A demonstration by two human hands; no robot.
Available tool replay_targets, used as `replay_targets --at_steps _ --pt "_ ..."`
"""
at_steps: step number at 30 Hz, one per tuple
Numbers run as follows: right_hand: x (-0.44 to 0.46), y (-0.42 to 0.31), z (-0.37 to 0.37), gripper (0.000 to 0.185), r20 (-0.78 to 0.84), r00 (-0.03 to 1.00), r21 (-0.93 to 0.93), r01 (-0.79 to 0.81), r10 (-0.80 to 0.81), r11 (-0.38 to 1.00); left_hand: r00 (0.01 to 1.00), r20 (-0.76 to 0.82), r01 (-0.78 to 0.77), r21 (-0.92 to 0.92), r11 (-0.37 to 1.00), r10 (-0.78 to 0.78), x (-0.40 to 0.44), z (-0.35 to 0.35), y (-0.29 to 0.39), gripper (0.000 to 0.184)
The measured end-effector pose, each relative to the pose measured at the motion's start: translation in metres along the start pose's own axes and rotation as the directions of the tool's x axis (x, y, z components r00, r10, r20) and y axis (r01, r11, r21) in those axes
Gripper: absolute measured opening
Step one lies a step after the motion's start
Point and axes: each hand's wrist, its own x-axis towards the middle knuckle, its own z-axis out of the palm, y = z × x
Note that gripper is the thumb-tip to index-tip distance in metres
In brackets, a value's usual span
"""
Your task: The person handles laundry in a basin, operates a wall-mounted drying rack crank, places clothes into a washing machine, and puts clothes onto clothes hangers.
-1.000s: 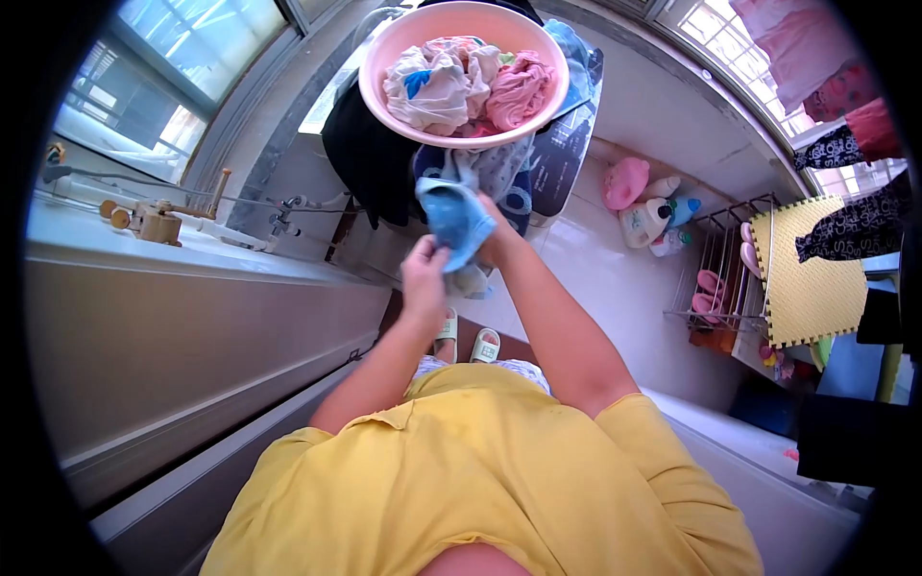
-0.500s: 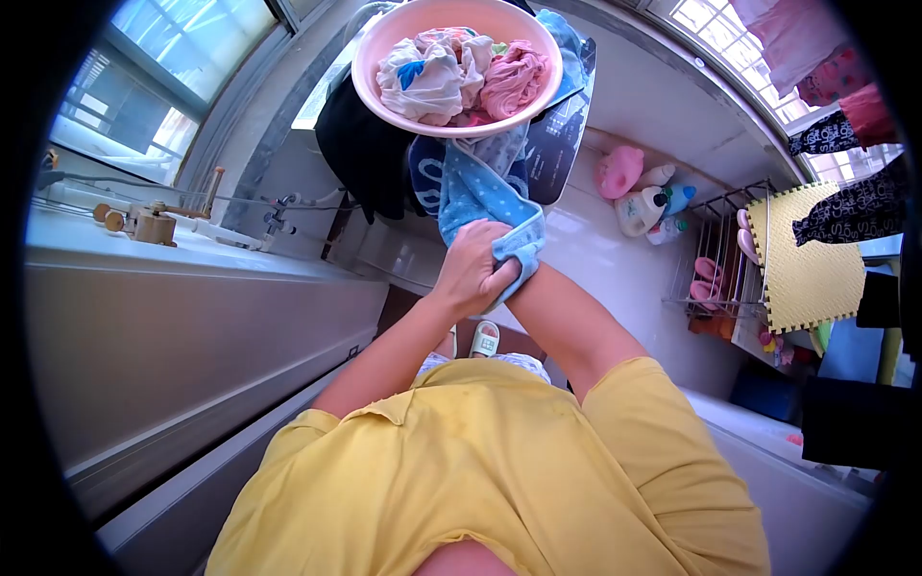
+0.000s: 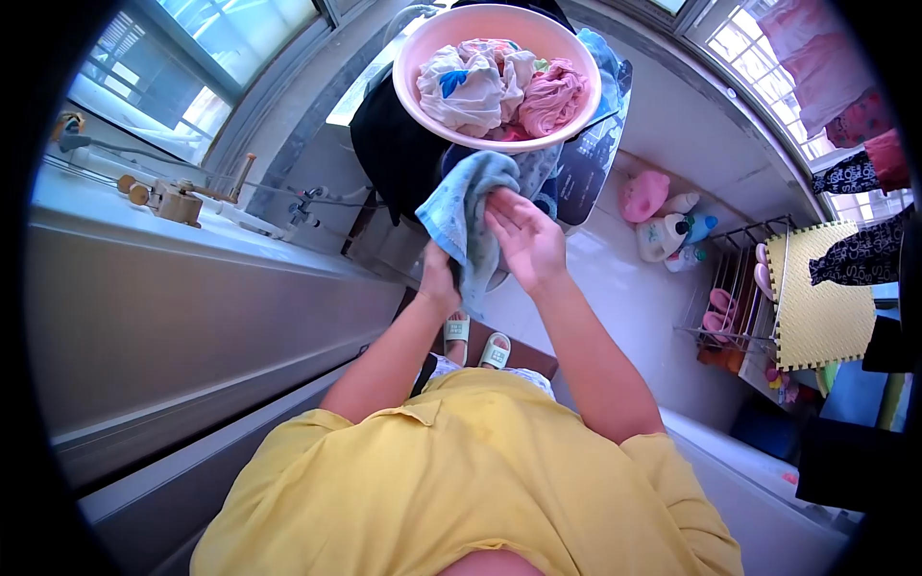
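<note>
A light blue towel with pale dots and a greyish side hangs bunched in front of me. My left hand is closed on its lower left side, with the fingers partly hidden behind the cloth. On the other side, my right hand shows its palm, fingers stretched out and touching the towel's right edge. Just beyond stands a pink basin holding crumpled clothes, among them a white piece with a blue patch and a pink piece.
Dark cloth hangs left of the basin, beside a tap. Detergent bottles and a pink container stand on the floor at right. Farther right are a metal rack with slippers, a yellow foam mat and hanging laundry.
The towel was draped over my right hand and forearm, with my left hand on it. Now it is off the arm, lifted and bunched, and my right hand shows palm up. The view has shifted slightly.
</note>
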Motion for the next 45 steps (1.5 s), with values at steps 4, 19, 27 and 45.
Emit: replay_targets --at_steps 4,19,27,45 --pt "-0.003 0.045 0.013 0.06 0.011 0.999 -0.016 -0.053 0.053 0.998 0.96 -0.28 -0.036 -0.147 0.989 -0.007 0.005 0.013 -0.035 0.047" --pt "-0.034 0.027 -0.01 0.089 0.205 0.94 -0.819 0.013 0.272 0.574 0.938 -0.34 -0.06 0.031 0.998 0.068 0.029 -0.02 -0.047 0.034" --pt "-0.041 -0.005 -0.042 0.045 -0.021 0.953 -0.544 -0.266 0.304 0.796 0.922 -0.302 0.105 0.796 0.597 0.24 0.021 0.004 -0.002 0.038" --pt "0.064 0.108 -0.15 0.046 0.385 0.888 -0.874 0.438 -0.251 0.211 0.987 -0.032 0.161 0.221 0.962 -0.157 0.023 0.024 -0.014 0.065"
